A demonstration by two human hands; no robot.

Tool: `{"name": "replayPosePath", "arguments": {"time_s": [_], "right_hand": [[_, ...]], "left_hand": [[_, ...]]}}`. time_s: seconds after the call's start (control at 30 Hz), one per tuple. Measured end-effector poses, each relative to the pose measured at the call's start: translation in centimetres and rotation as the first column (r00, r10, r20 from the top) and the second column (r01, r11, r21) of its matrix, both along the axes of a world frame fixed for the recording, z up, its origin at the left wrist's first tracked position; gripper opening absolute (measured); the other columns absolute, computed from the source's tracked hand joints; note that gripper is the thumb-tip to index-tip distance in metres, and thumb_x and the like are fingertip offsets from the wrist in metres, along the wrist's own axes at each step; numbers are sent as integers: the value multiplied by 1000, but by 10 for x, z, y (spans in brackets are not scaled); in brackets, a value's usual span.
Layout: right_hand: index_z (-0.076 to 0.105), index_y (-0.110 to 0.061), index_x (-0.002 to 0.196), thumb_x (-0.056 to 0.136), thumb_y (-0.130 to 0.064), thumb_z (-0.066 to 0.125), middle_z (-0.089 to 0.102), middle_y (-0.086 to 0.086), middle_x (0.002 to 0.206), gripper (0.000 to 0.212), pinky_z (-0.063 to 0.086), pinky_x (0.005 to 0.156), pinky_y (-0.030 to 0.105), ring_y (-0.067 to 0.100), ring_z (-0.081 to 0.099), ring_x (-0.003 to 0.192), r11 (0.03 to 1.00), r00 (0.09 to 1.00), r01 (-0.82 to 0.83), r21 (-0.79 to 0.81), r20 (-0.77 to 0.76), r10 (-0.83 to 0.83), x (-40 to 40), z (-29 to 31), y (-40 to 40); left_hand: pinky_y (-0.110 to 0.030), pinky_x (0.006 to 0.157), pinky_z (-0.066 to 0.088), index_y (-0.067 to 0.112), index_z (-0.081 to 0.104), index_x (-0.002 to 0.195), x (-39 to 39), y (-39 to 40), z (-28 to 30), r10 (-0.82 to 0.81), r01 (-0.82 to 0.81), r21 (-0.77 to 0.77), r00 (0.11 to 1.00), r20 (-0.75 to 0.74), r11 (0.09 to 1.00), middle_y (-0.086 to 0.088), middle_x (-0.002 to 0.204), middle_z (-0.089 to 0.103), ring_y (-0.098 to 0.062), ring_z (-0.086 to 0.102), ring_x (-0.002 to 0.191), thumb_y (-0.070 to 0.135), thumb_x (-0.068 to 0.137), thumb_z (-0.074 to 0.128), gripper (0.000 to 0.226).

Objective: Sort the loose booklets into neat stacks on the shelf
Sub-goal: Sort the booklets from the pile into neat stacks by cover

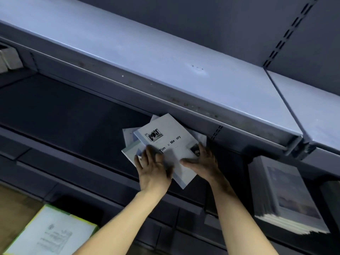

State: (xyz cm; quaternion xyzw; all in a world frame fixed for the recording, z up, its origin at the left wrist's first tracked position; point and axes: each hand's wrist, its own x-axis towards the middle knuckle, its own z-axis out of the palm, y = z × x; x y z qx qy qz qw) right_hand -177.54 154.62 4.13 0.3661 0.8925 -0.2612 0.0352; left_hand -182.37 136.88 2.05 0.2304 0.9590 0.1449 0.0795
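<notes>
A loose pile of white booklets (166,137) lies askew on the dark lower shelf (73,111), partly under the upper shelf's front edge. The top booklet shows black lettering and two small pictures. My left hand (153,169) lies flat on the pile's near left part, fingers spread over the cover and the booklets beneath. My right hand (201,161) rests on the top booklet's right side, thumb across the cover and fingers reaching toward its far corner. The lower booklets (131,150) stick out at the left.
A pale blue upper shelf (165,61) overhangs the pile. A neat stack of booklets (287,196) stands at the right on the same level. Another booklet pile with a yellow-green edge (51,234) lies at the lower left. A slotted upright (288,32) rises at the back right.
</notes>
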Motion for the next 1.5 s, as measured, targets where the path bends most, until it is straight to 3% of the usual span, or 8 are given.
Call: {"name": "replayPosePath", "arguments": {"time_s": [0.2, 0.37, 0.47, 0.6, 0.8, 1.17, 1.3, 1.5], "right_hand": [[21, -17, 156, 67, -71, 74, 32, 17, 149, 116, 33, 110, 46, 38, 31, 136, 993, 998, 54, 101, 19, -56, 16, 1, -10], [49, -14, 138, 65, -82, 50, 53, 14, 134, 99, 45, 98, 41, 35, 46, 122, 979, 977, 203, 4, -67, -202, 34, -16, -25], [52, -13, 136, 79, -69, 60, 53, 12, 135, 81, 44, 97, 38, 32, 49, 122, 958, 954, 277, -79, -98, -284, 43, -21, -38], [57, -11, 127, 90, -44, 68, 63, 5, 119, 51, 44, 85, 28, 23, 59, 111, 853, 875, 339, -396, -200, -441, 61, -20, -65], [39, -20, 127, 102, -20, 51, 60, 0, 97, 28, 59, 51, 36, 28, 70, 55, 690, 768, 347, -635, -230, -598, 73, -17, -99], [52, -29, 130, 102, -19, 49, 65, 1, 108, 30, 50, 43, 27, 29, 69, 79, 748, 700, 327, -577, -384, -602, 90, -1, -100], [53, -28, 130, 103, -21, 49, 67, 2, 104, 28, 41, 39, 23, 39, 68, 78, 729, 637, 347, -591, -421, -645, 104, 2, -96], [57, -28, 113, 103, -17, 49, 69, 8, 98, 17, 36, 36, 25, 29, 64, 60, 693, 555, 336, -637, -461, -693, 127, 13, -83]], "left_hand": [[-58, 113, -20, 32, -23, 150, -7, 12, -12, -4, 5, -30, 1000, 8, 1000, -23, 153, -33, -39, -30, 142, 68, 95, 12, 75], [-56, 116, -16, 39, -11, 153, -27, 2, -12, -124, 123, -23, 991, -57, 992, -13, 158, -27, -33, -26, 145, 42, 103, 18, 58], [-46, 119, -15, 40, 1, 155, -39, 0, -17, -203, 206, 27, 974, -99, 978, -5, 161, -21, -27, -19, 148, 26, 103, 27, 60], [-42, 121, 19, 40, 17, 153, -37, 6, -15, -172, 174, 143, 985, -24, 974, 4, 164, -7, -24, -3, 150, 7, 94, 41, 72], [-48, 111, 34, 30, 28, 149, -16, 5, -10, -153, 162, 97, 984, -86, 982, -6, 160, 13, -32, 20, 143, 38, 97, 45, 55], [-47, 116, 22, 25, 11, 156, -15, -17, -6, -203, 209, 51, 974, -102, 977, -4, 162, 13, -28, 17, 146, 55, 98, 35, 69], [-50, 117, 22, 24, 12, 154, -24, -23, 1, -267, 275, 35, 952, -149, 961, -10, 158, 24, -33, 23, 144, 58, 98, 30, 68], [-50, 121, 13, 24, 9, 157, -20, -15, 29, -347, 355, 17, 924, -159, 935, -13, 163, 10, -33, 12, 149, 61, 94, 13, 73]]}}
